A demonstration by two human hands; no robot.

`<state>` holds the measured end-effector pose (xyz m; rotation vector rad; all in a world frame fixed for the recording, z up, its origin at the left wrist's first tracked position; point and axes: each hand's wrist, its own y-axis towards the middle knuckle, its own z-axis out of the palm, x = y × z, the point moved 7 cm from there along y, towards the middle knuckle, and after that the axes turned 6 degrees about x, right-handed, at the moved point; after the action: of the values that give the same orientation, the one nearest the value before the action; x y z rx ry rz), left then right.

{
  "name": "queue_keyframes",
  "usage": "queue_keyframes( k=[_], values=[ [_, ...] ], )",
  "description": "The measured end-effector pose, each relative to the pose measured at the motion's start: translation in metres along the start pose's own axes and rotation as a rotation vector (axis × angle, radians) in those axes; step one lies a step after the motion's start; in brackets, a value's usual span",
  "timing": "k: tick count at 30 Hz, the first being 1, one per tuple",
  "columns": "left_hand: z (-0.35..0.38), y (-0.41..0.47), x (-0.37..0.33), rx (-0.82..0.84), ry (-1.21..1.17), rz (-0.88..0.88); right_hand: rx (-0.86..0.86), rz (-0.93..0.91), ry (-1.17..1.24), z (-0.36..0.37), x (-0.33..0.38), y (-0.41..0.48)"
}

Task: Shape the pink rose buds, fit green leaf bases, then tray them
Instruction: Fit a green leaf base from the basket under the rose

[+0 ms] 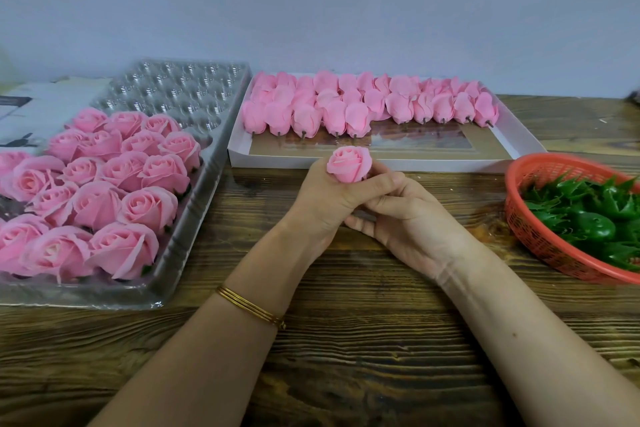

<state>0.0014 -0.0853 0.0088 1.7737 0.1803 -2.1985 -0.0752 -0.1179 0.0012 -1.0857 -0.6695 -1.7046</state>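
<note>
While gripping bud (349,163) above desk (346,340) in curled left hand (325,198), right hand (398,218) curled beneath, hold unclear: risks crushing petals by oversqueezing.

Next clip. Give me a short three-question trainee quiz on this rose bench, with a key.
1. True or false: the green leaf bases lie in the red basket.
2. Where do the rows of opened roses sit? A) clear tray B) white box C) red basket
3. Fill in: the left hand grips one pink ____.
Key: 1 true; 2 A; 3 rose.
</note>
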Motion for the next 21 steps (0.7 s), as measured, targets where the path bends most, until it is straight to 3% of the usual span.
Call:
queue_keyframes(
  k=[5,10,14,21],
  values=[
    [0.001,-0.001,-0.007,-0.025,-0.016,0.0,-0.052,-0.018,-0.047,-0.007,0.002,0.0],
    [-0.016,-0.005,-0.018,-0.21,0.043,0.031,-0.129,-0.051,-0.148,-0.015,0.004,0.001],
    [-0.019,-0.01,-0.034,-0.282,0.32,0.114,-0.179,-0.09,-0.318,-0.017,0.008,0.0],
    [0.002,-0.009,-0.04,-0.227,0.877,0.147,-0.166,-0.128,-0.43,-0.011,0.01,-0.003]
  ],
)
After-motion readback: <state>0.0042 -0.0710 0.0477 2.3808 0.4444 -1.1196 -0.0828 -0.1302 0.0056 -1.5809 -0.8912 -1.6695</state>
